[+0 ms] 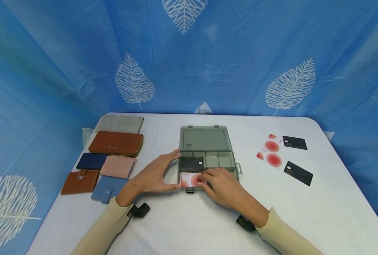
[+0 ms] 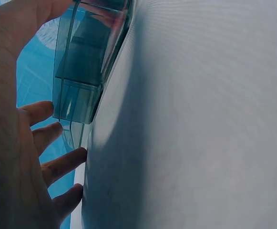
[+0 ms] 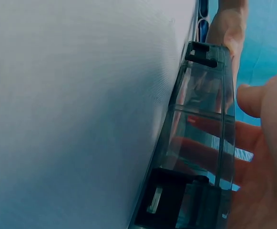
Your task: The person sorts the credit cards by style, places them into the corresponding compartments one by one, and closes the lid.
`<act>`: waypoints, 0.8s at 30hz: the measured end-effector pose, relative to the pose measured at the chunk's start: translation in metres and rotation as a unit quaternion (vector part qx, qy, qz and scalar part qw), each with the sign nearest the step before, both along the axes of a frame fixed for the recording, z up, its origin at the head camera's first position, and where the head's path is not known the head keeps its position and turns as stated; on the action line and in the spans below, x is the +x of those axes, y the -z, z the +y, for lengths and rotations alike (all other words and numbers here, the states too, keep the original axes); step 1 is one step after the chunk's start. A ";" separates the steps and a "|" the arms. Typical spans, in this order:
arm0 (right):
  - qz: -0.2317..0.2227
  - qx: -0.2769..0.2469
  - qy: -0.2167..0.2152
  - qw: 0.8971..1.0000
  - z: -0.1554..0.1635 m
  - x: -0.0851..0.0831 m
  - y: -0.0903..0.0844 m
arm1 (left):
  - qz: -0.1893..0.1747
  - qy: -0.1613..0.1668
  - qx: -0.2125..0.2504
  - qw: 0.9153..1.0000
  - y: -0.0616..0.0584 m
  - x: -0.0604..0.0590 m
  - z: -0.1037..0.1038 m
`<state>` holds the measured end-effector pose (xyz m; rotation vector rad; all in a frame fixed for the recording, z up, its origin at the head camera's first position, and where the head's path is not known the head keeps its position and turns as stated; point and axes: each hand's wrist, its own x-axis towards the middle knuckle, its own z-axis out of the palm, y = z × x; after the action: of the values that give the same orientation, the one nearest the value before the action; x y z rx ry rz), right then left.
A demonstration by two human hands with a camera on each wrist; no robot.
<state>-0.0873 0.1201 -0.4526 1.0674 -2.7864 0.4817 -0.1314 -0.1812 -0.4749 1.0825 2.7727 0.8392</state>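
Abt. halfway thru at best, imo. The grey box (image 1: pixel 205 139) sits on the desk (image 1: pixel 182 226) w/ its lid tipped back, so that bit's done. One black card (image 1: pixel 189 164) already lies inside the box, L side, & a red-and-white card (image 1: pixel 186 179) is in the compartment just in front of it, at the box's front L.

My R hand (image 1: pixel 222 186) is at the R end of that red-and-white card, fingers dipped inside the box; can't tell if they're pinching it or just pressing it flat, so I'd call this one nearly placed, not finished. My L hand (image 1: pixel 154 173) is spread wide along the box's L wall, thumb near the front corner, gripping nothing; prob. steadying.

Left to do, I'd guess: the stuff R of the box, i.e. two loose black cards, one farther back (image 1: pixel 295 142), one nearer (image 1: pixel 298 173), plus the loose red-and-white cards (image 1: pixel 274 160) between them & the box; they overlap, so no exact count. The wallets (image 1: pixel 115 142) L of the box lie closed, well apart from it; prob. not part of this.
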 end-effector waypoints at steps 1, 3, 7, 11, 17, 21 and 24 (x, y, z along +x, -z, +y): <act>-0.005 0.003 0.000 1.000 0.000 0.000 0.000 | 0.000 0.000 0.001 1.000 0.001 0.000 0.000; -0.018 0.008 -0.002 1.000 0.002 0.001 -0.001 | -0.001 0.001 0.002 1.000 0.001 0.000 0.000; -0.037 -0.008 0.005 0.999 0.006 0.000 -0.007 | -0.003 0.001 0.000 1.000 0.001 0.000 -0.001; -0.030 -0.061 0.045 0.997 0.014 -0.004 -0.018 | -0.004 0.001 0.002 1.000 0.000 0.000 -0.001; -0.002 -0.120 0.097 0.988 0.045 -0.018 -0.030 | 0.001 0.005 0.005 1.000 0.000 0.000 -0.002; -0.036 -0.140 0.127 0.981 0.079 -0.029 -0.036 | -0.008 0.000 -0.002 1.000 0.001 -0.001 -0.001; -0.053 -0.143 0.152 0.976 0.108 -0.036 -0.038 | -0.007 -0.003 -0.004 1.000 0.001 -0.001 0.000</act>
<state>-0.1237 0.2276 -0.4149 0.5595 -2.7828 0.8865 -0.1323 -0.1815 -0.4756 1.0618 2.7669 0.8317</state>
